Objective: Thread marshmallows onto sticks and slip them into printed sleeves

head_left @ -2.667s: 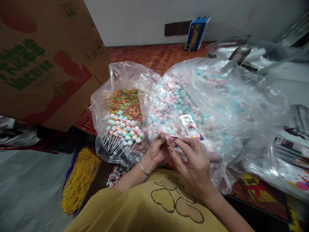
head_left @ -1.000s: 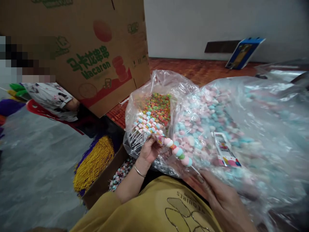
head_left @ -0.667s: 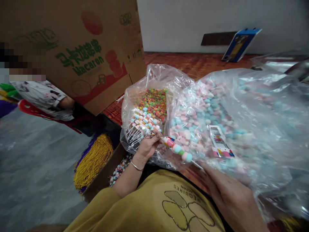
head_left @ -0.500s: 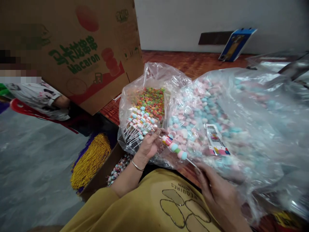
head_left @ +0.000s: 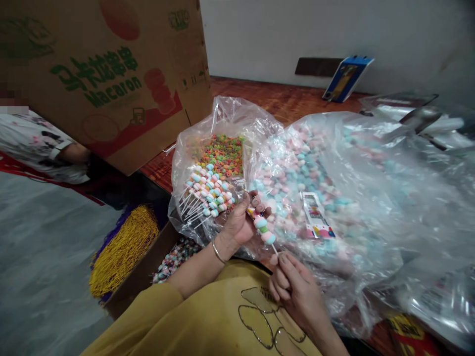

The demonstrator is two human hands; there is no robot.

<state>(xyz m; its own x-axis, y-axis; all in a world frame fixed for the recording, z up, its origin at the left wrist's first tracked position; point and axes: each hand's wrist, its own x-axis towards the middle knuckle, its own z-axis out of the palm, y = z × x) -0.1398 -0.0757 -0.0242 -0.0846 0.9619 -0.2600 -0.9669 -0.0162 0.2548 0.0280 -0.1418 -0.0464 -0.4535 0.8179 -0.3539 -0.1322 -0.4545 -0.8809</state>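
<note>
My left hand [head_left: 239, 222] is closed round the upper part of a candy skewer [head_left: 262, 228] of pink, white, green and blue pieces. My right hand [head_left: 295, 287] pinches the skewer's thin white stick at its lower end, close to my yellow shirt. Just left of my left hand lies a clear bag [head_left: 185, 148] with colourful ring candies and several finished skewers [head_left: 208, 193]. A big clear bag [head_left: 371, 163] of pink and blue candies lies to the right, with a printed label card [head_left: 315, 222] inside it.
A large "Macaron" cardboard box [head_left: 111, 84] stands at the left on the red-brown table [head_left: 282, 99]. Another person's sleeve and arm [head_left: 48, 148] show under it. Gold cords [head_left: 126, 247] and a box of wrapped candies [head_left: 170, 257] sit below. A blue box [head_left: 347, 79] leans on the wall.
The skewer has swung from slanting to nearly upright and nearer my body. My right hand rose from lying low to pinching the stick's end. The camera panned slightly right.
</note>
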